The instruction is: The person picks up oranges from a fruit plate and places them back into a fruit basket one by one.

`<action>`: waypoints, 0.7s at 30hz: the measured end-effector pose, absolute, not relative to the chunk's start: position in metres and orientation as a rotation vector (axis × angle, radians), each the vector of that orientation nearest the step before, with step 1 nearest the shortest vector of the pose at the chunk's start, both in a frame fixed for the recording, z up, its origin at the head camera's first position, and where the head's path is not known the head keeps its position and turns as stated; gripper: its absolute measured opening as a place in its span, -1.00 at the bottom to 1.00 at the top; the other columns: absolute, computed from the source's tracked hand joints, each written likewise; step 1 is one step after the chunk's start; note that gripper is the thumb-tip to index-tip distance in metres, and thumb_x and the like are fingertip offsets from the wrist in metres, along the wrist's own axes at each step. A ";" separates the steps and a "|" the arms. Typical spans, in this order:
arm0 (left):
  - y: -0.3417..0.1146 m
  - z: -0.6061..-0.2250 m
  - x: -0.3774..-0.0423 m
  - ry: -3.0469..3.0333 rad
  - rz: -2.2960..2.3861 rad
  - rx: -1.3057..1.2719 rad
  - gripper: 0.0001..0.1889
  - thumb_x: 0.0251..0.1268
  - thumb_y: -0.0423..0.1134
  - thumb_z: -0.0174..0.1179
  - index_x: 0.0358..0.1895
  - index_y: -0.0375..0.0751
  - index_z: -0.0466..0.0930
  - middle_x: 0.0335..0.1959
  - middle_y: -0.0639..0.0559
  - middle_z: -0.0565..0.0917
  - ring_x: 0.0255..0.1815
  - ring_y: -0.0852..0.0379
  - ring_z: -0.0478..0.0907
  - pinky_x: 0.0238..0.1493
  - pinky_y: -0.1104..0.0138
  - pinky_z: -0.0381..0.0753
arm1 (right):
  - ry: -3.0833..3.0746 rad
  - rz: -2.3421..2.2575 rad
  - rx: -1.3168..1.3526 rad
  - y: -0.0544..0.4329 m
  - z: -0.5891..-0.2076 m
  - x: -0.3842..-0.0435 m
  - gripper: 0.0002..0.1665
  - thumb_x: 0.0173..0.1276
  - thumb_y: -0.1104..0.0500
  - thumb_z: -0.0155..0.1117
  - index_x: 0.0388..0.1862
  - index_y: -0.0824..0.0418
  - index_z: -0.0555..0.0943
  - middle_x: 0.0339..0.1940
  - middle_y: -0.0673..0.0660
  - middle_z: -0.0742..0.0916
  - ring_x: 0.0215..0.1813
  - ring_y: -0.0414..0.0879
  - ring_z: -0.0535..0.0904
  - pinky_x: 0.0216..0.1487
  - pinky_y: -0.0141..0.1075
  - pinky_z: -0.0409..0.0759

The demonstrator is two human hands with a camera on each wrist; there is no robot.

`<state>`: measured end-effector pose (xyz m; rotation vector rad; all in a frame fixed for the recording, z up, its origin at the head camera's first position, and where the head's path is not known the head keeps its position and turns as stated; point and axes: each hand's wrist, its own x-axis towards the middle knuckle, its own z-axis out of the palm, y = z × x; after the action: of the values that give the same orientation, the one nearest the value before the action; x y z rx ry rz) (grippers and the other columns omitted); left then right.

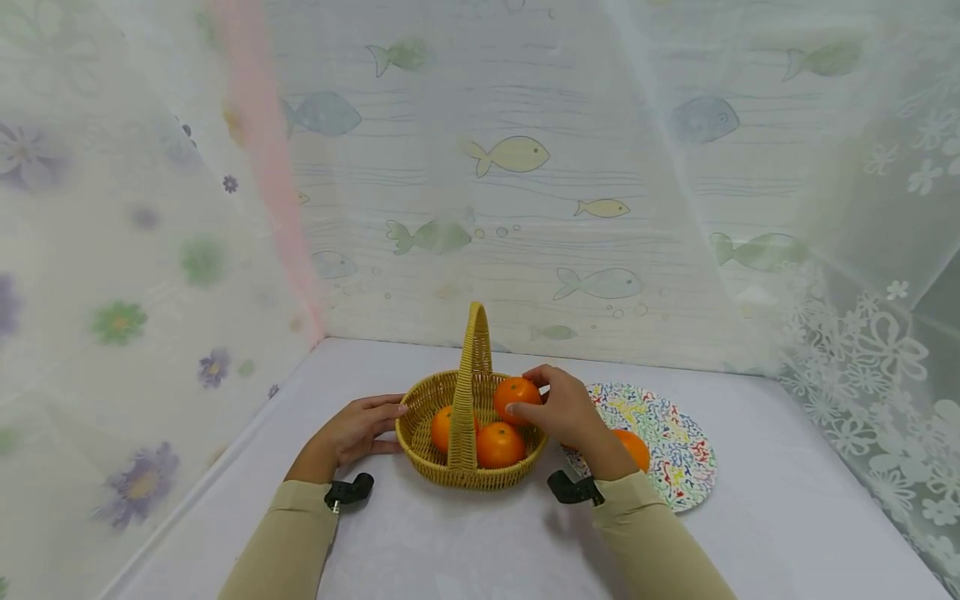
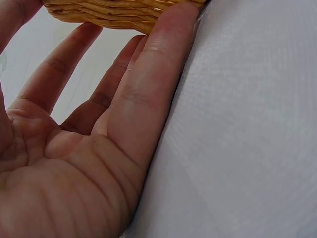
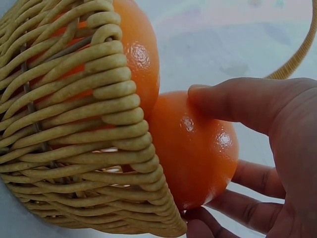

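Note:
A yellow wicker basket (image 1: 426, 467) with a tall arched handle stands on the white cloth. My left hand (image 1: 362, 432) rests against its left side, fingers spread and mostly straight, fingertips touching the woven wall (image 2: 114, 14). My right hand (image 1: 566, 408) pinches an orange (image 1: 516, 398) between thumb and fingers at the basket's right end. In the right wrist view this held orange (image 3: 190, 148) sits at the rim, against another orange (image 3: 136, 54). Inside the basket lie one orange (image 1: 501, 446) right of the handle and one (image 1: 442, 429) partly behind it.
A round plate (image 1: 686, 454) with a colourful speckled pattern lies right of the basket. An orange (image 1: 633, 450) on it is partly hidden by my right wrist. Sheer curtains printed with fish (image 1: 517, 155) and flowers (image 1: 120, 322) surround the white-covered table (image 1: 450, 550).

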<state>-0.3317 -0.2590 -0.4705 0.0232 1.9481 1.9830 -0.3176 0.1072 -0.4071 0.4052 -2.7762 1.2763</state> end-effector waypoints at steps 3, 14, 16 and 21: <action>-0.260 -0.470 -0.332 1.947 1.977 0.037 -0.31 0.47 -0.09 0.30 0.56 -0.23 0.31 0.42 -0.14 0.55 0.21 0.04 0.67 0.12 -0.05 0.74 | -2.773 1.286 0.400 0.107 -0.408 -0.318 -0.38 0.21 -0.14 0.57 0.19 0.05 0.64 0.05 0.02 0.73 -0.07 -0.09 0.66 -0.06 -0.19 0.71; -0.260 -0.472 -0.332 1.941 1.986 0.058 -0.28 0.43 -0.07 0.34 0.55 -0.24 0.32 0.42 -0.17 0.54 0.22 0.03 0.67 0.13 -0.06 0.73 | -2.809 1.211 0.391 0.102 -0.411 -0.317 -0.36 0.21 -0.10 0.58 0.20 0.10 0.62 0.00 0.03 0.73 -0.03 -0.08 0.65 0.00 -0.17 0.71; -0.261 -0.472 -0.332 1.942 1.986 0.065 -0.29 0.44 -0.07 0.33 0.55 -0.24 0.32 0.42 -0.17 0.55 0.21 0.03 0.67 0.13 -0.06 0.73 | -2.813 1.187 0.387 0.102 -0.412 -0.318 -0.36 0.21 -0.10 0.59 0.21 0.10 0.62 0.02 0.03 0.72 -0.02 -0.08 0.65 0.02 -0.16 0.71; -0.261 -0.474 -0.334 1.941 1.989 0.053 -0.30 0.44 -0.07 0.33 0.55 -0.23 0.34 0.41 -0.15 0.56 0.20 0.04 0.68 0.13 -0.06 0.73 | -2.821 1.144 0.376 0.100 -0.413 -0.318 -0.36 0.21 -0.10 0.59 0.20 0.10 0.62 0.03 0.04 0.70 0.00 -0.06 0.62 0.06 -0.14 0.71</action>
<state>-0.3336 -0.2614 -0.4736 0.0534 1.9409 1.9891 -0.3182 0.0996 -0.4128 0.3762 -2.8210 1.1438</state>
